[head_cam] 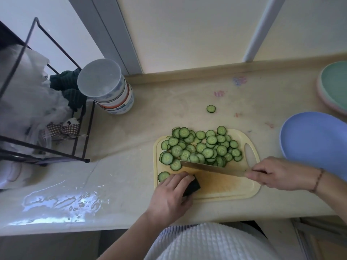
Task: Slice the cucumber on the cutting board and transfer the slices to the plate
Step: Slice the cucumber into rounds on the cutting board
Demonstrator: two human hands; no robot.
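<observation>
Gripping cucumber stub [191, 186] in curled left hand [169, 196] on cutting board [225, 190]; right hand [270, 173] wrapped round knife [212, 167] handle. Slices [201, 149] heaped on board, blue plate [311, 139] beside.

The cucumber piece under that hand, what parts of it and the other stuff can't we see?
Head view only:
- Dark green cucumber stub: mostly covered by the left hand.
- Steel knife: handle hidden inside the right hand.
- Round blue plate: cut off by the right edge.
- Stacked green and pink plates: also cut off there.
</observation>
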